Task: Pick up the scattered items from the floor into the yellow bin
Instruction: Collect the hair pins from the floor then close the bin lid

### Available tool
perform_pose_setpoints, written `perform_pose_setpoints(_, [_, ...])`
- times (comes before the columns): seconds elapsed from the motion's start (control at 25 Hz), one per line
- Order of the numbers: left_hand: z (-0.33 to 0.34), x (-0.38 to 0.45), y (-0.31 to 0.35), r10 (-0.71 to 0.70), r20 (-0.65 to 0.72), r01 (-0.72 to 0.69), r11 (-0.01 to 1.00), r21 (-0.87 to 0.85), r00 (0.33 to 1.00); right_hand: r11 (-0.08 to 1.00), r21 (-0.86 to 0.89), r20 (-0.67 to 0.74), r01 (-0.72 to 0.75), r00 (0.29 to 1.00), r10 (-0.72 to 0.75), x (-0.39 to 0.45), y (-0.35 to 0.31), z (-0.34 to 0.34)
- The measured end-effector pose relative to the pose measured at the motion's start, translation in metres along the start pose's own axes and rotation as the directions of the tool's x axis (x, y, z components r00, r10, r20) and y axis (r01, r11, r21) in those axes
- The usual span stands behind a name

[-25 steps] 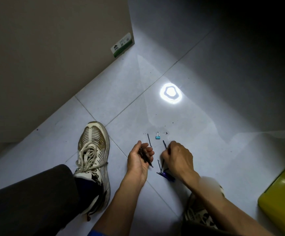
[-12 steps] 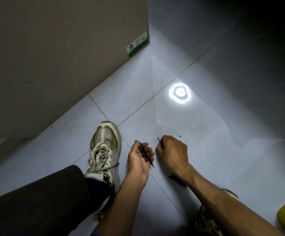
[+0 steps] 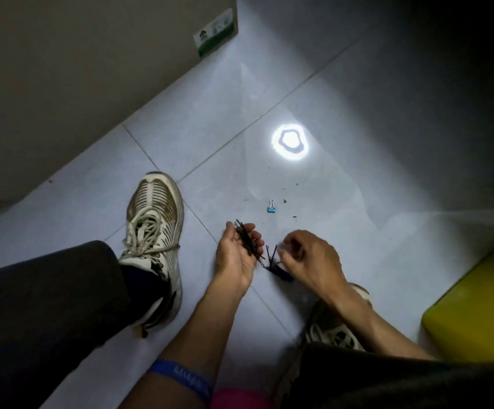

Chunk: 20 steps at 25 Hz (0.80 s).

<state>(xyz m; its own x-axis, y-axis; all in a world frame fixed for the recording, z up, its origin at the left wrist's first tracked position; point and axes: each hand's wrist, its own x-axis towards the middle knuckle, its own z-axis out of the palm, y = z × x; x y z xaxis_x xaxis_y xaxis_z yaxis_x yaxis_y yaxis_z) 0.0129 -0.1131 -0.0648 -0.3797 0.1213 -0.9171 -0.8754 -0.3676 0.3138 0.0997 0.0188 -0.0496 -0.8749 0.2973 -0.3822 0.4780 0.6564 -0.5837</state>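
Note:
My left hand [image 3: 237, 252] lies palm up just above the floor, its fingers curled around a bundle of black hairpins [image 3: 247, 240]. My right hand [image 3: 313, 258] hovers close beside it with loosely curled fingers, and I see nothing in them. Between the two hands, a few more black hairpins [image 3: 271, 255] and a dark blue clip [image 3: 283, 274] lie on the tiles. A small light-blue binder clip [image 3: 271, 207] sits on the floor just beyond my hands. The yellow bin [image 3: 476, 305] stands at the right edge, partly cut off.
My left shoe [image 3: 154, 231] and dark trouser leg are at the left, and my right shoe [image 3: 334, 329] is under my right forearm. A large cardboard box [image 3: 92, 69] fills the upper left. A bright lamp reflection [image 3: 289, 140] and small dark specks mark the tiled floor.
My right hand has drawn back from the far floor spot towards my left hand. The loose pins that lay beyond my hands are gone, and the light-blue binder clip is uncovered again.

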Motion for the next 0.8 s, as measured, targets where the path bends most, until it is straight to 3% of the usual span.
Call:
perform_pose_setpoints(0.12, [-0.013,-0.006,-0.001,0.002,-0.045,0.0,0.998,0.055,0.999,0.913,-0.35,0.165,0.211,0.973,-0.162,-0.026,0.01,0.027])
perform_pose_setpoints(0.24, [-0.019,-0.009,-0.001,-0.004,-0.075,0.012,0.995,0.095,0.997,0.91,-0.361,0.073,0.203,0.979,-0.189,-0.022,0.005,0.047])
perform_pose_setpoints(0.28, [-0.02,-0.009,0.0,-0.005,-0.079,0.013,0.995,0.101,0.997,0.948,-0.279,0.046,0.154,0.988,-0.147,-0.016,0.004,0.047])
perform_pose_setpoints(0.36, [-0.02,-0.007,0.001,-0.003,-0.077,0.012,0.995,0.104,0.997,0.998,0.043,-0.019,-0.056,0.998,0.057,-0.008,0.006,0.042])
perform_pose_setpoints(0.44, [-0.019,-0.004,0.002,0.006,-0.088,0.002,0.995,0.1,0.996,0.861,0.44,-0.014,-0.257,0.956,0.293,0.0,0.012,0.033])
perform_pose_setpoints(0.52, [-0.017,-0.002,0.0,0.009,-0.09,0.0,0.995,0.095,0.996,0.7,0.615,0.068,-0.364,0.909,0.412,0.002,0.016,0.025])
perform_pose_setpoints(0.56, [-0.016,-0.002,-0.001,0.007,-0.087,0.001,0.995,0.095,0.996,0.725,0.594,0.062,-0.349,0.918,0.391,0.001,0.018,0.023])
perform_pose_setpoints(0.6, [-0.014,-0.003,-0.002,0.004,-0.085,0.004,0.995,0.099,0.996,0.828,0.489,0.014,-0.275,0.951,0.308,0.001,0.018,0.022])
perform_pose_setpoints(0.68, [-0.013,-0.005,-0.005,-0.005,-0.085,0.014,0.994,0.106,0.996,0.994,0.098,-0.045,-0.042,0.998,0.047,-0.001,0.014,0.026])
perform_pose_setpoints(0.8, [-0.014,-0.008,-0.002,-0.008,-0.086,0.017,0.994,0.109,0.996,0.921,-0.339,-0.06,0.191,0.973,-0.224,-0.002,-0.004,0.039])
